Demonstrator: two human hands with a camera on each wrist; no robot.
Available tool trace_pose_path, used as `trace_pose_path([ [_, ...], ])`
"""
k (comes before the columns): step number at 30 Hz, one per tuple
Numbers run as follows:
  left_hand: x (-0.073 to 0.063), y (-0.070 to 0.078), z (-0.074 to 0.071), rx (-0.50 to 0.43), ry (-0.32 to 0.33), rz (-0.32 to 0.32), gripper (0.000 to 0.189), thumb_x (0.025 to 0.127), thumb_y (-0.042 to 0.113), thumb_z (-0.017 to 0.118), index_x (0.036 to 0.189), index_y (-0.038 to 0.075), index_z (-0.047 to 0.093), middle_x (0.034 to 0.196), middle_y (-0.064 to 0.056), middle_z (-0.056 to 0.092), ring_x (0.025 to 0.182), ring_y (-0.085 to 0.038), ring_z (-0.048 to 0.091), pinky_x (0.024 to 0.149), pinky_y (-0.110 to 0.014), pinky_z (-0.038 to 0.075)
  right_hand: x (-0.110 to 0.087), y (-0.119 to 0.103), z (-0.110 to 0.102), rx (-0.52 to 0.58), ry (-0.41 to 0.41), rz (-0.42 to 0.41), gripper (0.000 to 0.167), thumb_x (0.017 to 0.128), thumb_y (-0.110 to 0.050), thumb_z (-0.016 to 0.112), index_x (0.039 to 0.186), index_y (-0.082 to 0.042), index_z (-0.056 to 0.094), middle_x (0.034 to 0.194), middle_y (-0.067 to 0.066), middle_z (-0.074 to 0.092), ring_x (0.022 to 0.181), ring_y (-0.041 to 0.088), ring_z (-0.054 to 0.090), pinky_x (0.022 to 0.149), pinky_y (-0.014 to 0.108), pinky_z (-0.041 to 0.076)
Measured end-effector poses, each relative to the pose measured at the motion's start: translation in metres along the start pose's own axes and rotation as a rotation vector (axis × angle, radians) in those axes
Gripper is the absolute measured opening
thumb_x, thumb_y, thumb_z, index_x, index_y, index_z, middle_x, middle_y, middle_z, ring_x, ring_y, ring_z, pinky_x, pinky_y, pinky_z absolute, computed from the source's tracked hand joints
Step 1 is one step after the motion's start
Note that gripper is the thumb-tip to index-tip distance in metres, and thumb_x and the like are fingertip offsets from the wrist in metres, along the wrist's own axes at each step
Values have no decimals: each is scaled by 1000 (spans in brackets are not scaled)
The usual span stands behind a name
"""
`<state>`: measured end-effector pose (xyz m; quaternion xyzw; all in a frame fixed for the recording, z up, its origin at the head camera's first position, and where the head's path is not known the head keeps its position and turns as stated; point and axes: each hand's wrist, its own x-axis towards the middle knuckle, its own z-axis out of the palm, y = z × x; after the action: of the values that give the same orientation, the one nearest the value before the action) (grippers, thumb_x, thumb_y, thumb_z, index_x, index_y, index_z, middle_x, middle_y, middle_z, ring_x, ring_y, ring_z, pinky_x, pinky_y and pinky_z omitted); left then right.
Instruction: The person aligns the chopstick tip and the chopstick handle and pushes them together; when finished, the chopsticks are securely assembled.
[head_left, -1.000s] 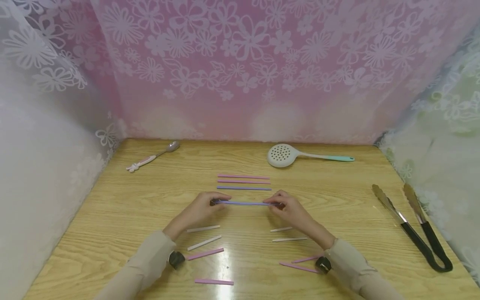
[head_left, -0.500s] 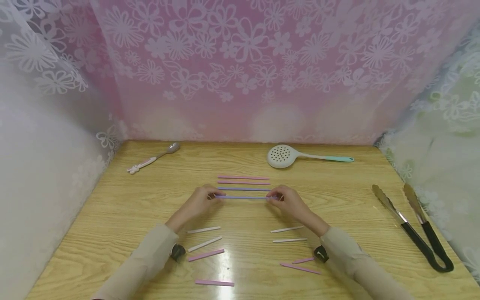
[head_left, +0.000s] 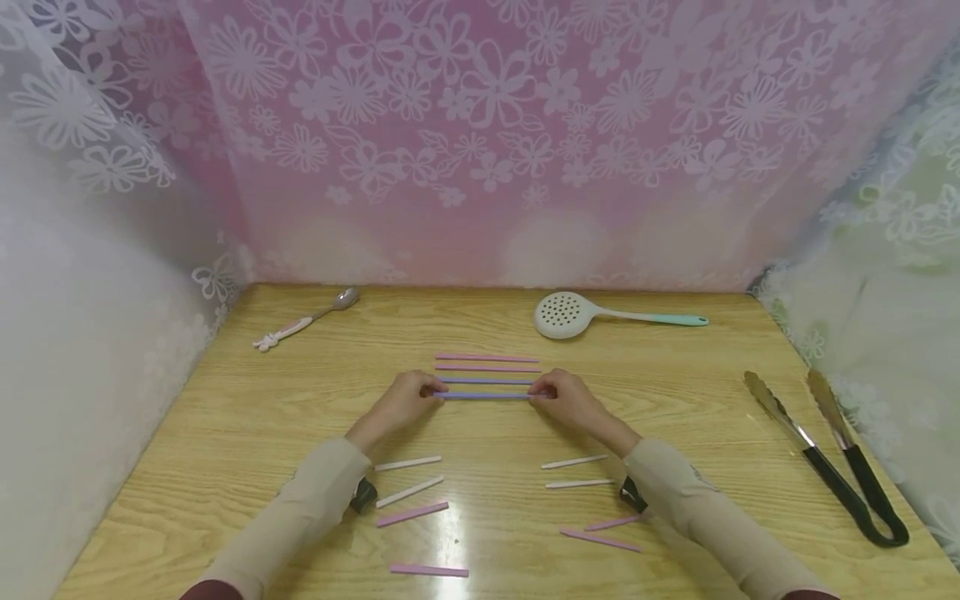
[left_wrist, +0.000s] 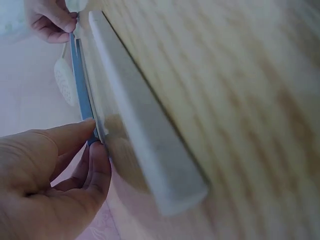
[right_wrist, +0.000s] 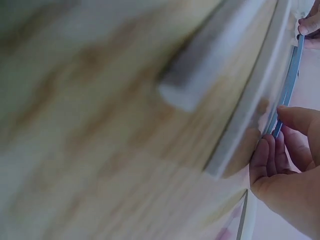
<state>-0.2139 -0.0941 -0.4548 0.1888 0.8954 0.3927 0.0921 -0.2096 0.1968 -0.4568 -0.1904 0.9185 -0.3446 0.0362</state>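
In the head view, my left hand (head_left: pixel 406 398) and right hand (head_left: pixel 572 402) pinch opposite ends of a slim blue chopstick (head_left: pixel 487 396), held level at or just above the table. Whether it touches the wood I cannot tell. The left wrist view shows thumb and fingertips of the left hand (left_wrist: pixel 60 175) on one end of the blue chopstick (left_wrist: pixel 81 82); the right hand (right_wrist: pixel 290 155) grips the other end in the right wrist view. Just behind it lies a second blue chopstick (head_left: pixel 487 381), parallel. Beyond are two pink chopsticks (head_left: pixel 487 357), side by side.
Short white sticks (head_left: pixel 409 492) and pink sticks (head_left: pixel 429 571) lie below the left hand. More white sticks (head_left: pixel 579 483) and pink sticks (head_left: pixel 600 540) are near the right forearm. A spoon (head_left: pixel 307 319), a slotted skimmer (head_left: pixel 564 315) and black-handled tongs (head_left: pixel 832 467) surround the work.
Both hands have carried the blue chopstick away from the body and down, close in front of the other blue one. It now lies parallel with that row.
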Motion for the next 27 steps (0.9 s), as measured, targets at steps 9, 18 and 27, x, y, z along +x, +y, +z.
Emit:
trace_pose_path([
  [9, 3, -4, 2, 1, 29, 23, 13, 86, 0, 65, 98, -3, 70, 87, -11, 66, 77, -16, 56, 70, -26, 49, 3, 3, 2, -24, 14, -4, 5, 86, -4, 68, 88, 0, 70, 79, 5, 59, 71, 12, 50, 63, 22, 43],
  [18, 3, -5, 3, -4, 45, 19, 12, 86, -1, 65, 97, -4, 70, 90, -12, 65, 79, -18, 58, 72, -29, 51, 4, 4, 3, -46, 22, 6, 6, 86, -1, 65, 90, -1, 71, 83, 6, 61, 75, 14, 54, 67, 25, 46],
  [27, 1, -1, 2, -11, 39, -3, 15, 87, -1, 64, 100, -5, 68, 97, -15, 65, 85, -21, 59, 77, -32, 52, 2, 3, 2, -45, 41, 0, 8, 85, 1, 65, 90, 0, 71, 81, 6, 60, 74, 14, 53, 66, 25, 45],
])
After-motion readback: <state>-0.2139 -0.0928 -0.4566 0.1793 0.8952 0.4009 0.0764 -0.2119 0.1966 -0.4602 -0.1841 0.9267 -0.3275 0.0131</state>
